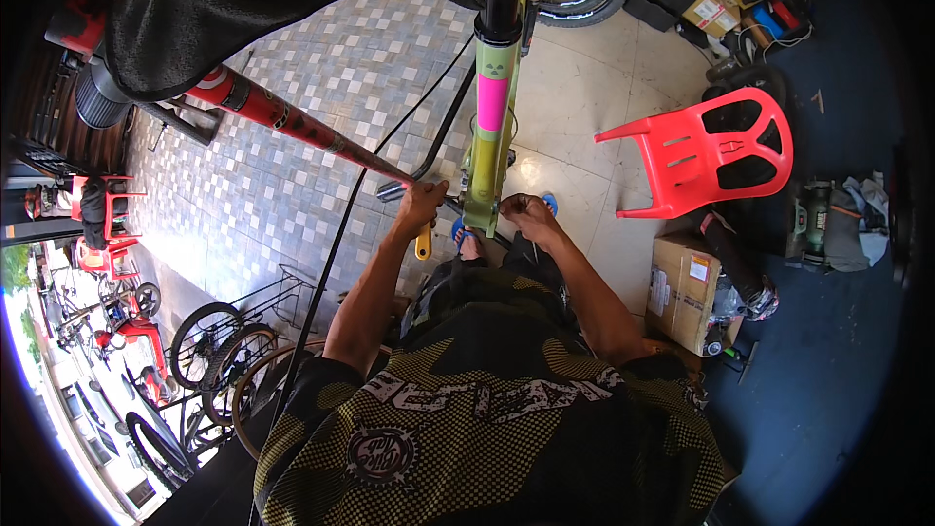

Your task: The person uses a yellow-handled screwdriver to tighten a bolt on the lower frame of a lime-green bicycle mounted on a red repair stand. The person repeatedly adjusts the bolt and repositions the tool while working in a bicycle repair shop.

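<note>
The left hand [422, 206] curls its fingers around a yellow-handled tool [423, 243], its smooth, rounded grip jutting below them, while the right hand [529, 215] bunches its fingers narrowly, though I cannot tell whether they hold anything. Between both sets of fingers is a lime-green, pink-banded tubular bicycle frame [484, 170]; beyond the right ones, a red moulded-plastic chair [699, 158].

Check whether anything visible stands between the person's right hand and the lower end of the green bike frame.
Nothing visible does: the right hand is close beside the right side of the green bike frame's lower end. Whether they touch is unclear.
</note>
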Motion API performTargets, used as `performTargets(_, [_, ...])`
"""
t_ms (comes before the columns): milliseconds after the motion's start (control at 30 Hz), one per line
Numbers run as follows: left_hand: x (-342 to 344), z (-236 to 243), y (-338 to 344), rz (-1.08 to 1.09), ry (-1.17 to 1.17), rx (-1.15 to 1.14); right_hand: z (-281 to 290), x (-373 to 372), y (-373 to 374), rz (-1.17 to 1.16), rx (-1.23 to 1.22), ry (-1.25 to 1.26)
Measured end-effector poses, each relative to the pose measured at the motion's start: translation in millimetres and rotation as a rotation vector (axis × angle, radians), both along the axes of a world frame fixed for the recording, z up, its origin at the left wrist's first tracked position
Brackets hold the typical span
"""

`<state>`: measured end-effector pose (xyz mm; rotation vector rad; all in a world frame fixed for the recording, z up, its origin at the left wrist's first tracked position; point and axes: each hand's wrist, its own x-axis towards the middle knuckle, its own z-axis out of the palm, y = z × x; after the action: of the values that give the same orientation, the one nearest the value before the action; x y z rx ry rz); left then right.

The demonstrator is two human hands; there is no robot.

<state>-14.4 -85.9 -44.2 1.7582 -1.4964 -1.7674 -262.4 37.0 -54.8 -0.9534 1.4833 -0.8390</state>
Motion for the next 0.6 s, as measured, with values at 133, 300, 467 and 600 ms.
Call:
performTargets(133, [4,-5,1,0.014,0.002,0.005,28,-3,-11,-0.01,0.355,-0.035])
performTargets(300, [2,-1,1,0.006,-0.003,-0.001,28,-2,-12,0.033,0.362,-0.021])
performTargets(467, [3,0,2,0.014,-0.007,0.0,16,1,-9,0.004,0.186,-0.066])
performTargets(600, [-3,8,1,0.007,0.004,0.023,-5,0,-6,0.018,-0.023,0.099])
